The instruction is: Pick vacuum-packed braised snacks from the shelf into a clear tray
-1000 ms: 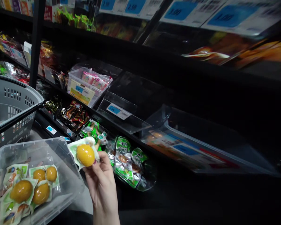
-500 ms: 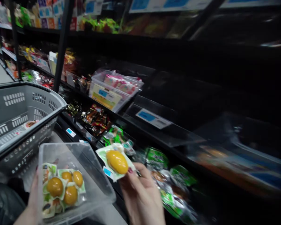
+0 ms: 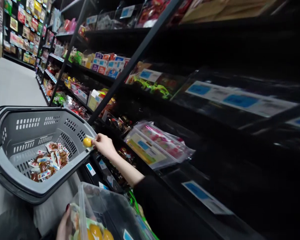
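My right hand (image 3: 105,145) is closed on a vacuum-packed egg (image 3: 87,142), yellow-brown in a pale wrapper, above the right rim of a grey shopping basket (image 3: 47,190). Inside that basket lies a heap of small wrapped snack packs (image 3: 48,161), brown with white and red print. At the bottom, my left hand (image 3: 63,226) grips the side of a clear plastic box (image 3: 110,206), partly cut off by the frame. Several more packed eggs (image 3: 96,231) show in the box. Most of my left hand's fingers are hidden.
Black shelving with price tags fills the right side. A clear bin of pink packs (image 3: 160,143) sits on a middle shelf. A slanted black post (image 3: 132,66) rises beyond the basket. Pale floor (image 3: 12,83) stretches away at left toward more stocked shelves.
My right hand has carried the packed egg from beside the clear box left and forward to the basket. The view has swung left, bringing the basket's contents into sight; the box sits lower in frame.
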Demonstrator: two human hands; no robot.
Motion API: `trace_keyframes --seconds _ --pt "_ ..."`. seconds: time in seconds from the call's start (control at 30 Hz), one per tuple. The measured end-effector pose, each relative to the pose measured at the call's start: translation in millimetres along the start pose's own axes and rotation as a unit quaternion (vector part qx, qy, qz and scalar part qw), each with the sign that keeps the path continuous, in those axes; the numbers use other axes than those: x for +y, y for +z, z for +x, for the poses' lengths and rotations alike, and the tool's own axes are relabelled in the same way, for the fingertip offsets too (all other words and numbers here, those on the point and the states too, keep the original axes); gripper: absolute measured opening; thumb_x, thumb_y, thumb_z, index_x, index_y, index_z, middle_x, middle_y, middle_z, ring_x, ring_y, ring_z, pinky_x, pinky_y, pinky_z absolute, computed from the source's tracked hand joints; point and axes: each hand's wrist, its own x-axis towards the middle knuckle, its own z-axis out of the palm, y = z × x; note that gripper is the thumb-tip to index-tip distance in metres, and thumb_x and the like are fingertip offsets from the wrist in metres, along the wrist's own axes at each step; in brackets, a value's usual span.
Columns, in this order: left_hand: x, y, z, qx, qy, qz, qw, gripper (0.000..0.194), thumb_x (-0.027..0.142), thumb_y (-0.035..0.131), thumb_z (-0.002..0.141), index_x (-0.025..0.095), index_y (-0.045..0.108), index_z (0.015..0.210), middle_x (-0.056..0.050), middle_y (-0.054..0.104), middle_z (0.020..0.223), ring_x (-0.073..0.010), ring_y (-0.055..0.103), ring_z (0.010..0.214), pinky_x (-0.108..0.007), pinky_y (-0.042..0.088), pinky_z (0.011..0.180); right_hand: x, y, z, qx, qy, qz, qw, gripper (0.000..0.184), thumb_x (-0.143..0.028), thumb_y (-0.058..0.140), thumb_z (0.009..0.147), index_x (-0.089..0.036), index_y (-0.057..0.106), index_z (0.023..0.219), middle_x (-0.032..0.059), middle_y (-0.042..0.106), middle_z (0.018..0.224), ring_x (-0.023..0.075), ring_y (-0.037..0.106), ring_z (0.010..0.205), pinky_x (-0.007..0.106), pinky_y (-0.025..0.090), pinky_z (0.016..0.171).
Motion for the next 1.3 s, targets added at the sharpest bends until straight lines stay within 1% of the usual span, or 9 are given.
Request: trace_keyframes --seconds 0.17,0.33,0.43,0.53,0.6,0.7,0.83,1.1,1.3 --pt "0 11.5 -2 0.09 0.024 0.007 0.996 0.064 0.026 0.057 0.083 0.015 0.036 0.142 -0.011 0.071 0.113 -0.0328 0.065 0.105 -0.045 0.045 0.098 -1 40 20 -0.017 0.015 -0.133 0.991 0.008 -0.017 0.064 0.078 -0.013 0.06 0.073 0.0038 0.065 0.081 0.0189 0.061 0.083 0.038 0.047 0.078" --pt "-1 22.6 -12 0.051 0.006 0.012 0.999 0.057 0.036 0.056 0.085 0.016 0.044 0.138 -0.012 0.07 0.114 -0.0334 0.063 0.108 -0.048 0.042 0.101 -14 7 0 -0.051 -0.063 -0.143 0.986 0.009 -0.017 0.054 0.086 -0.013 0.062 0.082 0.0063 0.065 0.086 0.0177 0.059 0.086 0.034 0.043 0.079" --pt "0 29.0 -19 0.047 0.002 0.022 0.999 0.056 0.044 0.053 0.086 0.017 0.049 0.134 -0.013 0.071 0.111 -0.0335 0.063 0.107 -0.048 0.043 0.099 -23 -34 -45 -0.124 -0.134 -0.112 0.977 0.015 -0.018 0.05 0.087 -0.015 0.062 0.08 0.0023 0.064 0.079 0.0139 0.056 0.078 0.026 0.04 0.073" --pt "-1 35.3 -24 0.054 0.009 0.044 0.998 0.053 0.045 0.05 0.087 0.018 0.051 0.132 -0.012 0.073 0.106 -0.032 0.066 0.102 -0.048 0.046 0.095 -21 -59 -114 -0.281 -0.153 -0.088 0.943 0.014 -0.017 0.061 0.08 -0.017 0.063 0.067 -0.0039 0.061 0.058 0.0102 0.053 0.055 0.021 0.039 0.055" --pt "-1 38.6 -26 0.049 0.014 0.063 0.997 0.051 0.045 0.048 0.088 0.019 0.051 0.132 -0.011 0.074 0.104 -0.0309 0.067 0.1 -0.047 0.048 0.093 -13 -57 -158 -0.368 -0.145 -0.162 0.904 0.002 -0.019 0.066 0.076 -0.017 0.067 0.076 0.0019 0.066 0.067 0.0152 0.059 0.058 0.024 0.04 0.052" --pt "-2 41.3 -30 0.049 0.036 0.092 0.994 0.048 0.042 0.045 0.09 0.019 0.052 0.132 -0.01 0.074 0.101 -0.0296 0.067 0.098 -0.046 0.05 0.091 5 -35 -195 -0.375 -0.145 -0.259 0.878 0.038 -0.027 0.072 0.071 -0.01 0.062 0.103 0.0158 0.068 0.091 0.0279 0.064 0.077 0.033 0.047 0.062" --pt "-1 42.4 -32 0.046 0.048 0.118 0.991 0.045 0.039 0.041 0.092 0.019 0.054 0.13 -0.01 0.075 0.099 -0.0282 0.067 0.099 -0.044 0.05 0.091 25 -6 -196 -0.405 -0.162 -0.176 0.883 0.048 -0.04 0.071 0.071 -0.01 0.06 0.106 0.0167 0.065 0.099 0.031 0.06 0.093 0.037 0.048 0.077" --pt "6 34.1 -30 0.064 0.029 0.105 0.992 0.048 0.043 0.045 0.09 0.014 0.057 0.127 -0.012 0.074 0.1 -0.0309 0.066 0.101 -0.045 0.048 0.093 33 11 -189 -0.367 -0.017 -0.033 0.93 0.06 -0.037 0.077 0.056 -0.017 0.058 0.11 0.0059 0.063 0.096 0.0236 0.058 0.084 0.031 0.046 0.069" --pt "10 18.6 -28 0.048 0.021 0.094 0.994 0.041 0.038 0.051 0.087 0.017 0.061 0.121 -0.011 0.074 0.101 -0.0308 0.064 0.105 -0.044 0.045 0.098 33 20 -186 -0.345 -0.06 0.036 0.936 0.017 -0.027 0.062 0.073 -0.018 0.063 0.088 -0.0012 0.059 0.074 0.0136 0.05 0.066 0.023 0.036 0.058"
